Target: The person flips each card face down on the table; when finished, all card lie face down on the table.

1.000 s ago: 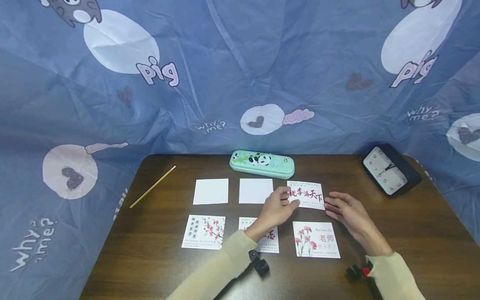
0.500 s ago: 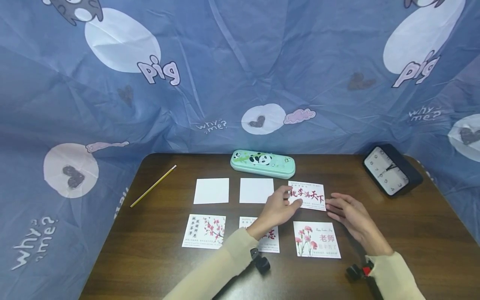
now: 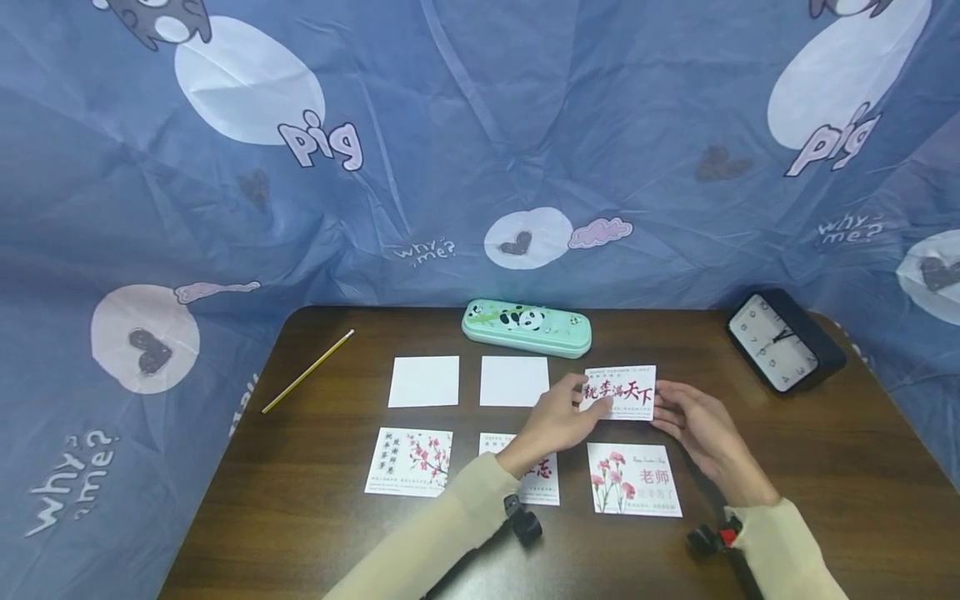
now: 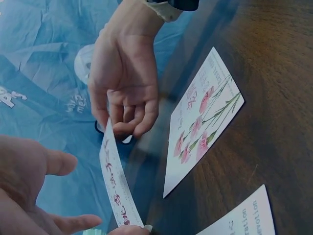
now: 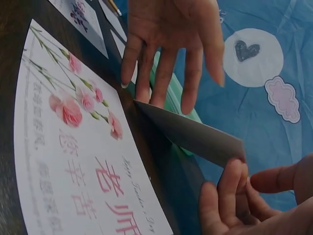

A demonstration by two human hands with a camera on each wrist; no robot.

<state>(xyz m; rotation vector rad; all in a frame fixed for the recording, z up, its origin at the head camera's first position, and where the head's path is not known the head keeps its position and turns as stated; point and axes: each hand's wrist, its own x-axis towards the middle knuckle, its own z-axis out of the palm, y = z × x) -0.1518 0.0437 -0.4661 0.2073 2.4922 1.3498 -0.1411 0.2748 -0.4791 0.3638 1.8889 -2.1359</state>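
Both hands hold one card, the calligraphy card [image 3: 619, 392], lifted and tilted off the table [image 3: 862, 467] just in front of the right end of the green pencil case [image 3: 527, 327]. The left hand [image 3: 558, 417] pinches its left edge between thumb and fingertips, and the right hand [image 3: 693, 425] pinches its right edge with curled fingers. To handle it well, I judge the pinches should stay light and on the margins, both edges rising together so the thin card does not bow or crease, and it should clear the carnation card [image 3: 633, 479] lying flat just nearer the person. Two blank white cards [image 3: 423, 381] lie to the left of the held one, also in front of the case; a blossom card [image 3: 408, 462] and a partly covered card [image 3: 542, 487] sit in the nearer row. The pencil case is the only container; its panda lid is closed, so its contents cannot be seen. A pencil [image 3: 307, 372] lies well left of the case, a black clock [image 3: 780, 342] well right.
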